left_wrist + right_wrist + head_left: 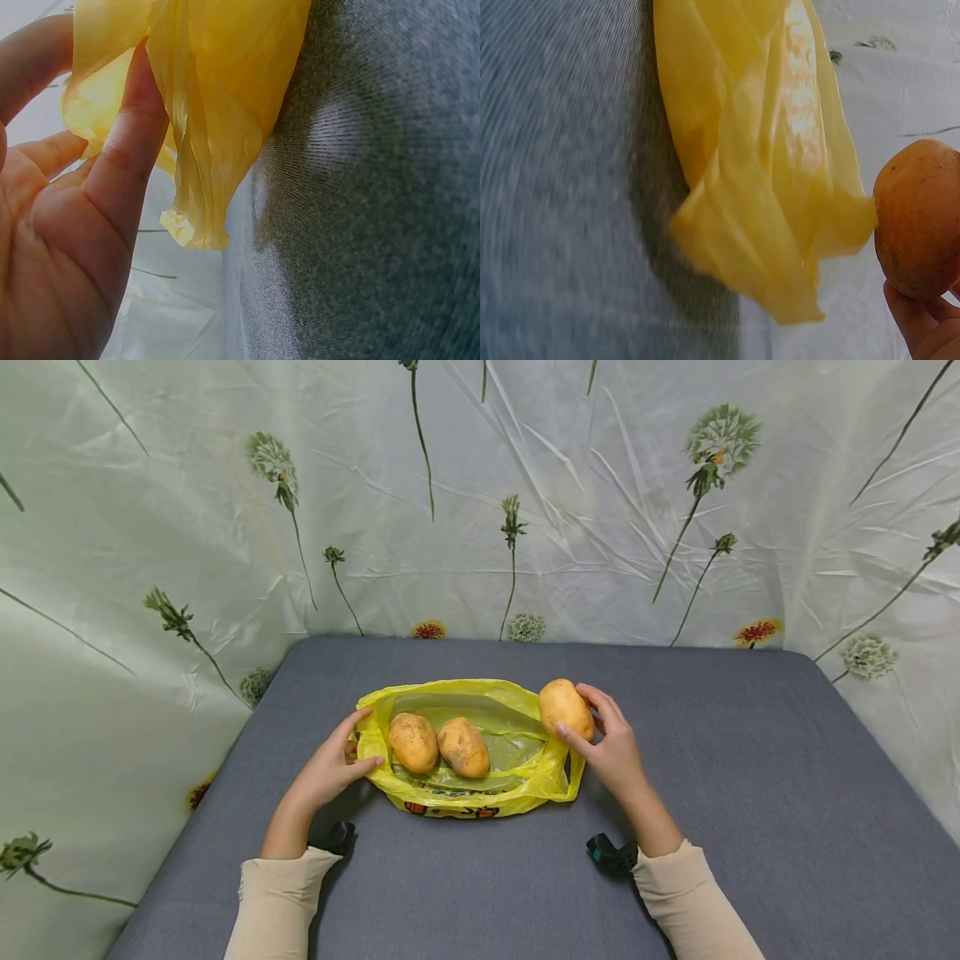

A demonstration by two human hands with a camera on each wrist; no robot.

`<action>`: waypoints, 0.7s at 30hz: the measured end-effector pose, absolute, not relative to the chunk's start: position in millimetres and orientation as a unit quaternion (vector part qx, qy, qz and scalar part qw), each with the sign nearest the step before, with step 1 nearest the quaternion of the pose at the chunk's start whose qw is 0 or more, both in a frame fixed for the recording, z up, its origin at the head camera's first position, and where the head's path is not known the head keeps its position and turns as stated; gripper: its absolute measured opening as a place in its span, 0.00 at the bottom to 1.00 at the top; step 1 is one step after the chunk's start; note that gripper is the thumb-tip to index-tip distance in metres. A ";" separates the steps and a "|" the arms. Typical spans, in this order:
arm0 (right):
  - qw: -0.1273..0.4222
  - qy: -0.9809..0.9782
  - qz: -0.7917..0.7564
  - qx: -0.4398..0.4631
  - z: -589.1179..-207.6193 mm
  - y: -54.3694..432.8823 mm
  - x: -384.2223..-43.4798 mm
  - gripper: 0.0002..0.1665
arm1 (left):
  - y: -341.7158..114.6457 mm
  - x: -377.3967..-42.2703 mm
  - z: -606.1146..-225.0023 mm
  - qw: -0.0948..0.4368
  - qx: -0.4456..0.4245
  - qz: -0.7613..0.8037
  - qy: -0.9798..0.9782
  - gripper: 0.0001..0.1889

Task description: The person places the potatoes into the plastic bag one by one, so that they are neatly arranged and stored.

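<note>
A yellow plastic bag [525, 791] lies with its mouth spread wide in the head view. Inside it are two potatoes side by side, a left one [413, 743] and a right one [463, 748]. My left hand [330, 768] holds the bag's left end, thumb and fingers at its rim; the left wrist view shows the thumb against the crumpled yellow film [217, 97]. With thumb and fingers, my right hand [617, 752] grips a third potato [566, 708] at the bag's right end. The right wrist view shows this potato [921, 217] beside the bag's gathered corner [757, 225].
The bag rests on a grey cloth-covered table [750, 810]. Behind and to the left hangs a pale curtain [600, 527] printed with flowers. A black strap device [611, 853] sits on the right wrist, another [341, 837] on the left.
</note>
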State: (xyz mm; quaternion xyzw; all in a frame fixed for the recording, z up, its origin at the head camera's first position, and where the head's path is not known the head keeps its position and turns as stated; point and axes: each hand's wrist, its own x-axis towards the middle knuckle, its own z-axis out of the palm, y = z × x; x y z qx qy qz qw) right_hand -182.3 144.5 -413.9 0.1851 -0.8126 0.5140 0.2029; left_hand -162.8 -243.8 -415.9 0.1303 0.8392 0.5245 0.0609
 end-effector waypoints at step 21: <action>0.155 -0.809 0.523 0.220 -413.7 104.2 -177.6 0.36 | -241.9 -161.7 -413.5 0.055 0.132 0.521 0.841 0.39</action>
